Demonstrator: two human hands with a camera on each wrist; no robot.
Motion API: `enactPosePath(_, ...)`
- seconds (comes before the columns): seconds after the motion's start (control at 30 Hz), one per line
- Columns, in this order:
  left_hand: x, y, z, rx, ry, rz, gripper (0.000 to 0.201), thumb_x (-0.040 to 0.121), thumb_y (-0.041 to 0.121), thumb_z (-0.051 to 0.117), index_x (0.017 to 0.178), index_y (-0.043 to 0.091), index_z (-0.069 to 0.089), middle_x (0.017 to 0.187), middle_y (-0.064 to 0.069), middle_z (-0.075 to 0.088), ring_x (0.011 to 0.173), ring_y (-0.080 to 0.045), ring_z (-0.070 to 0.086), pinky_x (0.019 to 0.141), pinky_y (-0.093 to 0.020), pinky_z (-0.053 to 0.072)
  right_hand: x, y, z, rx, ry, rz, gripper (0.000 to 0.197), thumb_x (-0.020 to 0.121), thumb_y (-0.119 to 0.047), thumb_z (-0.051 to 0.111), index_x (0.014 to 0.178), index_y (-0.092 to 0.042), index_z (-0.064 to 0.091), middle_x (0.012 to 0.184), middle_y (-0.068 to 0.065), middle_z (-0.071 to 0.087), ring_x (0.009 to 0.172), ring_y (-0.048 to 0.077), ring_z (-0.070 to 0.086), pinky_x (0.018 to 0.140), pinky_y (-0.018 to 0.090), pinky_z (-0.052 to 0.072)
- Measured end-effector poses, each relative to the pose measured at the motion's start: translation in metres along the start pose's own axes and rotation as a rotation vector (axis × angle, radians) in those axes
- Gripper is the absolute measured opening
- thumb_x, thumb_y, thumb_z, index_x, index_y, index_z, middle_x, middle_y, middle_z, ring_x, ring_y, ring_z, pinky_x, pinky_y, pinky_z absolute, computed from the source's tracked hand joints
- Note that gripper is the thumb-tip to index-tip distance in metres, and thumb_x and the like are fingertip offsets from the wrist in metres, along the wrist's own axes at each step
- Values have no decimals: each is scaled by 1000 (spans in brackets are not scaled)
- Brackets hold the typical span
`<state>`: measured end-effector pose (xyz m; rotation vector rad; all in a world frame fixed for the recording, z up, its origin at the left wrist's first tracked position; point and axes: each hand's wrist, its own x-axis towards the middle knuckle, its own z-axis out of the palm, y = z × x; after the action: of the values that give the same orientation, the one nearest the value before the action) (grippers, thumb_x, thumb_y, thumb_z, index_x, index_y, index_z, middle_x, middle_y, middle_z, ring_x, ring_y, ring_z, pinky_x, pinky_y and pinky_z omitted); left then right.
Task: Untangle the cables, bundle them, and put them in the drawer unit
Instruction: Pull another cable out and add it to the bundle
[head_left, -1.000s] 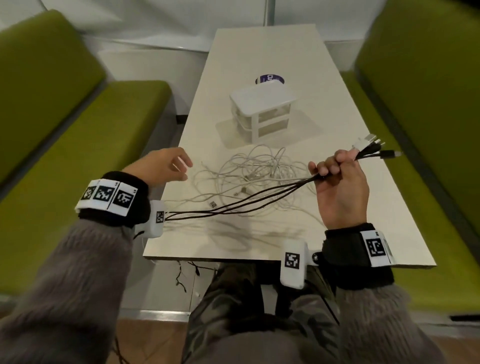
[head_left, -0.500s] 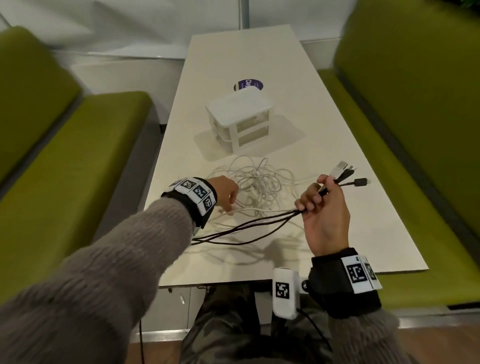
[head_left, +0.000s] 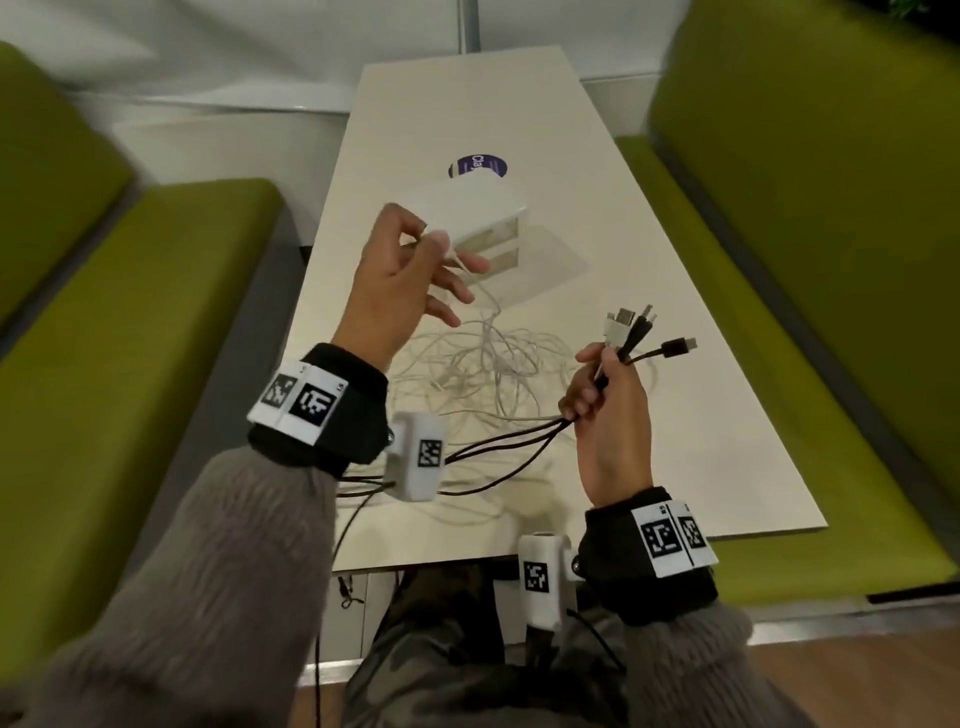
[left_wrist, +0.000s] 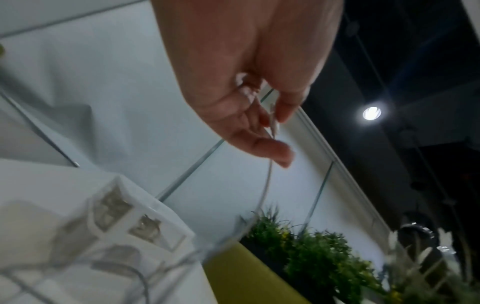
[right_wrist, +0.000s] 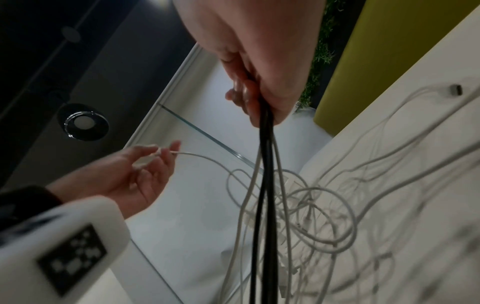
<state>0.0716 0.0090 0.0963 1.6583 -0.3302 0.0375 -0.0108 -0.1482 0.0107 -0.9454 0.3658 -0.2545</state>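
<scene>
My right hand (head_left: 605, 395) grips a bunch of cable ends (head_left: 636, 327), black and white, with the plugs sticking up past the fingers; the black cables (head_left: 498, 447) trail left across the table. In the right wrist view the same black cables (right_wrist: 265, 164) hang down from the fist. My left hand (head_left: 415, 265) is raised above the table and pinches the end of one white cable (head_left: 485, 301) between thumb and fingers, also seen in the left wrist view as the white cable (left_wrist: 270, 127). A tangle of white cables (head_left: 478, 364) lies on the table. The white drawer unit (head_left: 483, 223) stands behind the left hand.
The long white table (head_left: 701, 415) runs away from me between two green benches (head_left: 130, 338). A round purple sticker (head_left: 478, 165) lies beyond the drawer unit. Cables hang over the table's near edge by my knees.
My left hand has risen from the tangle, lifting the end of a white cable toward the drawer unit. My right hand keeps its grip on the bundle of ends, held slightly higher.
</scene>
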Motion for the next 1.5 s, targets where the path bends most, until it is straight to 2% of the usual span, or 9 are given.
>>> enactPosePath(0.13,-18,-14,34,17,4,26,7,95,13,51,90,10,47,68,-6,63,63,-15,61,65,-31,52,0,2,2,23,0,11,29,102,-17,32,75,-16,41,52,-8,31,50,8,27,52,23,27)
enactPosePath(0.3,-39,-39,64,-126,-90,-89,11,87,1,59,97,4,59,82,-14,69,80,-20,69,77,-28,56,-4,7,6,-53,-27,-52,11,97,-11,48,88,-15,55,53,-12,37,51,5,33,54,23,30)
enactPosePath(0.5,-47,-40,75,-16,-35,-79,16,80,1,67,73,14,61,72,-8,70,67,-17,69,67,-29,57,-5,13,2,-152,-39,-111,13,94,-24,58,86,-15,59,67,-4,48,56,6,38,53,22,33)
enactPosePath(0.7,-41,-43,55,59,-218,-61,8,81,6,69,81,5,61,69,-7,67,60,-11,62,60,-23,50,-5,9,-2,-141,-44,-101,11,92,-21,61,83,-16,64,65,-5,49,54,6,35,52,21,31)
enactPosePath(0.9,-45,-61,36,330,-414,-64,26,93,27,55,70,16,61,62,9,62,63,-3,58,69,-13,44,0,2,-2,-93,-12,-129,13,96,-21,56,89,-13,63,66,-9,51,51,5,34,50,20,33)
enactPosePath(1.0,-52,-71,21,444,-473,4,30,98,25,43,78,12,61,79,9,62,78,1,54,76,-7,36,1,-1,-6,-42,-56,-140,18,102,-21,42,89,-13,52,79,-4,60,49,6,34,50,19,32)
enactPosePath(1.17,-59,-97,-19,626,-404,-66,18,96,33,48,86,22,58,87,9,61,84,-5,53,76,-15,36,7,-11,-19,75,-17,-102,27,105,-25,31,81,-17,42,58,-4,51,52,8,38,50,19,33)
enactPosePath(1.3,-56,-109,-36,602,-280,-93,23,99,31,42,84,27,58,87,9,65,90,-11,58,80,-25,40,9,-8,-20,52,15,-109,27,105,-27,31,82,-17,42,64,-3,37,54,6,37,51,19,33)
enactPosePath(1.5,-39,-79,0,242,-125,40,21,98,18,43,82,12,55,74,7,56,69,-4,52,75,-26,45,9,-4,-16,-94,49,-184,25,104,-29,32,85,-18,44,59,-10,39,57,7,46,55,19,36)
